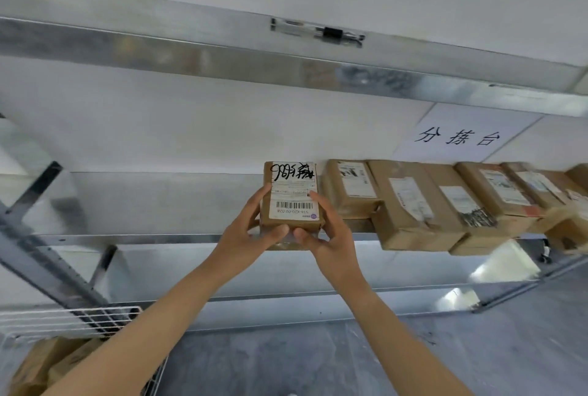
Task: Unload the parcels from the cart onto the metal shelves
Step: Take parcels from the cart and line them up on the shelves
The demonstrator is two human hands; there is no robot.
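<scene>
Where the view is nearest, at lower left: cart (73, 316), white wire, with brown parcels (47, 360) lying in it, not yet unloaded.

Step in hand, as judged: setting one parcel (292, 195) onto the middle shelf (143, 201). To do it well, the person should slide it back until its whole base sits on the metal. It should stand square beside its neighbour with the label readable, and both grips should loosen only once it lies steady. A parcel left hanging over the lip could tip off.

Arms: two, bare, stretched up and forward from the bottom edge, meeting at the parcel.

Left hand (251, 236): thumb across the near end, fingers curled up the left side, gripping.

Right hand (324, 233): thumb beside the other thumb, forefinger laid on the white label (294, 201), gripping the right side.

Parcel: small, brown, with barcode and black scrawl facing the camera. It is held at the front lip of the shelf. Whether its underside touches the metal cannot be told.

Row of parcels (413, 201): brown, labels up, side by side, just right of the held one. Several overhang the lip.

Sign (458, 136): white sheet on the wall, behind the row.

Upper shelf (191, 55): metal, with a pen (318, 32) lying on it.
</scene>
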